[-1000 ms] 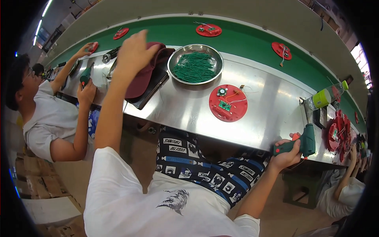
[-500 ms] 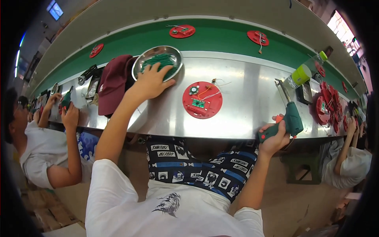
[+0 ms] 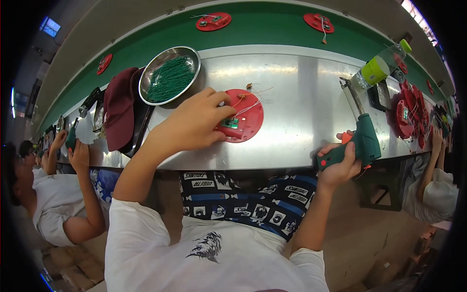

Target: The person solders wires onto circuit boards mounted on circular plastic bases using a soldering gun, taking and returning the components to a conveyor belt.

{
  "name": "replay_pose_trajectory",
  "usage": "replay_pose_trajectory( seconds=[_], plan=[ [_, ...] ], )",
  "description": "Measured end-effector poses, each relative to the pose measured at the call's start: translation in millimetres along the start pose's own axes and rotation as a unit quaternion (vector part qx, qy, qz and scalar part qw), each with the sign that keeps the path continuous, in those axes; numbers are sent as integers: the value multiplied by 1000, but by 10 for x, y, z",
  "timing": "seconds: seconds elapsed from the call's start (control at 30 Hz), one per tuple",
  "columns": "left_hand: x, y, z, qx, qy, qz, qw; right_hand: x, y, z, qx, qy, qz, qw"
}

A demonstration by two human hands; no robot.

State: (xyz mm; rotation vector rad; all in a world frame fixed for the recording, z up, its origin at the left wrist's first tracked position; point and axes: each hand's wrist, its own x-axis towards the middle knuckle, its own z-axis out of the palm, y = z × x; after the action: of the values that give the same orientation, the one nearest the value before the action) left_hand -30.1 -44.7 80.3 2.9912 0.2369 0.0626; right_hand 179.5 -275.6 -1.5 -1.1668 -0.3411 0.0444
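Note:
My left hand [image 3: 202,119] reaches over the left part of a red disc [image 3: 255,117] on the bench. Its fingers are bent and its thumb stands apart from them near the disc's lower left edge; nothing shows held between them. A small green circuit board [image 3: 229,123] and thin white and orange wires [image 3: 250,105] are on the disc, partly hidden by the hand. My right hand [image 3: 338,163] grips a green pistol-shaped soldering gun [image 3: 367,141] with an orange trigger, its metal tip pointing up and away over the bench.
A metal bowl [image 3: 195,73] of short green wires [image 3: 170,80] stands left, beside a maroon cap [image 3: 119,109]. At right are a bottle with a green label [image 3: 375,70] and piled red discs [image 3: 411,114]. More discs [image 3: 214,21] rest along the green back strip. Co-workers sit on both sides.
My left hand has left the green wires in the bowl and come right and nearer, onto the red disc. The right hand keeps hold of the soldering gun. The whole view has shifted slightly.

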Motion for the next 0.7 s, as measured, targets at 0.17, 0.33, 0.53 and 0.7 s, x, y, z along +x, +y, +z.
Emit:
replay_pose_trajectory(
  seconds=[0.17,0.33,0.53,0.7],
  plan=[
    [118,-75,275,-44,147,-33,988,-25,-1,37,6,2,-7,1000],
    [269,-81,257,-105,150,-32,983,-17,-12,12,6,-1,-7,1000],
    [485,-176,409,-110,173,-19,979,-15,17,-20,3,6,-19,1000],
    [534,-226,498,-174,198,-116,958,-2,25,9,5,9,-16,1000]
  ],
)
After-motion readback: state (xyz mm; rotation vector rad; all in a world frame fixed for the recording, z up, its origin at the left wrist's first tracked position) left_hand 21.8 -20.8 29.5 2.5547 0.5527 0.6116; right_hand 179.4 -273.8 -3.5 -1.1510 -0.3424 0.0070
